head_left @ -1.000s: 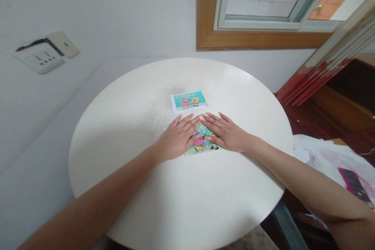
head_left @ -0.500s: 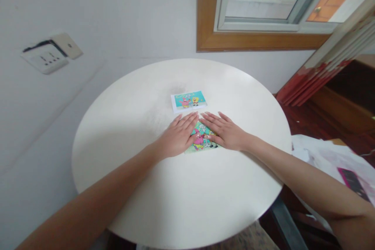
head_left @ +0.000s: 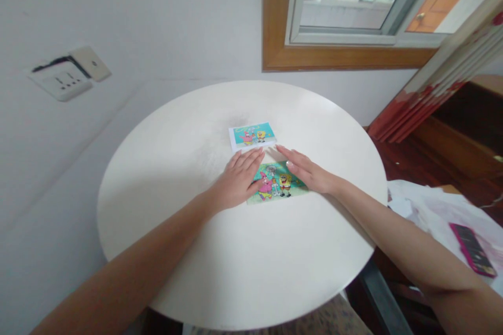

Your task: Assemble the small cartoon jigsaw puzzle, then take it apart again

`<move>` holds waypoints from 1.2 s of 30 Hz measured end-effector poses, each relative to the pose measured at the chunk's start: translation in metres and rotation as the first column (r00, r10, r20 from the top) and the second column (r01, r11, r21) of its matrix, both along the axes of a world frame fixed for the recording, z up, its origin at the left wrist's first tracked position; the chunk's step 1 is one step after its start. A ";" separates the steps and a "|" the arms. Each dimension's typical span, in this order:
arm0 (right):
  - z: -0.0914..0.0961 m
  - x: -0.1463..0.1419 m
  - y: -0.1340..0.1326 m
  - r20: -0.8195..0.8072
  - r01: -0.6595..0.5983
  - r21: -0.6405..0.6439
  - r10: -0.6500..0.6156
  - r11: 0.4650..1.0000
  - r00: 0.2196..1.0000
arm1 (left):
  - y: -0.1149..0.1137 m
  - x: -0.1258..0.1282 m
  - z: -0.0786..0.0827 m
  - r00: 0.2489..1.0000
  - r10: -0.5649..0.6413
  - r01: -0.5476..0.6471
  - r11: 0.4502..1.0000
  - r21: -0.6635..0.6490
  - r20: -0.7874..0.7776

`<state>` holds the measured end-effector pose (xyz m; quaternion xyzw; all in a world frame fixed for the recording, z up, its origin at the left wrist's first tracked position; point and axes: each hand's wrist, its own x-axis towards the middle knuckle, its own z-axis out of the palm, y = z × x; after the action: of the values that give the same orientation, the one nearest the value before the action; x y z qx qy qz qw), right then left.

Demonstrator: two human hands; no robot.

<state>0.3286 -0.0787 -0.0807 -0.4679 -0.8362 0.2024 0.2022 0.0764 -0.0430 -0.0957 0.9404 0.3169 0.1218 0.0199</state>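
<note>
A colourful cartoon picture (head_left: 275,183) with a pink starfish figure and a yellow square one lies flat on the white round table (head_left: 243,272). My left hand (head_left: 239,180) rests on its left part, palm down, fingers stretched out. At the picture's right edge is my right hand (head_left: 308,170), turned partly on its side with fingers extended and nothing held. Whether the right hand touches the picture I cannot tell. Just beyond my fingertips lies a smaller card or booklet (head_left: 253,136) with a similar cartoon and a white left margin.
A phone with a pink edge (head_left: 471,248) lies on white cloth or plastic (head_left: 428,209) at the right. Behind the table stand a wall and a wood-framed window (head_left: 346,57). A red and white curtain (head_left: 416,99) hangs right of it. Wall sockets (head_left: 63,81) are on the left.
My right hand has slid right and tipped onto its side, uncovering the yellow figure. My left hand stays nearly where it was. The view has shifted slightly.
</note>
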 end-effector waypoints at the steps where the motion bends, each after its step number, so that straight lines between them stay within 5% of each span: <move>1: 0.001 0.002 0.001 -0.035 0.026 -0.011 -0.026 1.000 0.999 | 0.000 0.000 0.001 1.000 -0.011 0.011 1.000 -0.004 0.010; 8: -0.001 0.022 0.022 -0.257 0.193 -0.119 -0.218 0.974 0.941 | 0.006 -0.007 0.017 0.981 -0.150 0.160 0.985 -0.066 0.124; 14: -0.001 0.036 0.031 -0.523 0.162 -0.297 -0.302 0.941 0.797 | -0.006 0.001 0.029 0.963 -0.267 0.268 0.962 -0.057 0.033; 31: 0.006 0.029 0.024 -0.315 0.254 -0.121 -0.280 0.960 0.907 | -0.015 0.013 0.011 0.961 -0.265 0.260 0.964 -0.062 -0.079; 36: 0.005 0.033 0.026 -0.511 0.192 -0.287 -0.319 0.939 0.798 | -0.011 0.013 0.014 0.959 -0.277 0.267 0.953 -0.141 -0.058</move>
<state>0.3620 -0.0529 -0.0755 -0.5185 -0.6433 0.3903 0.4062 0.0891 -0.0537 -0.0815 0.9757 0.1922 0.0604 0.0865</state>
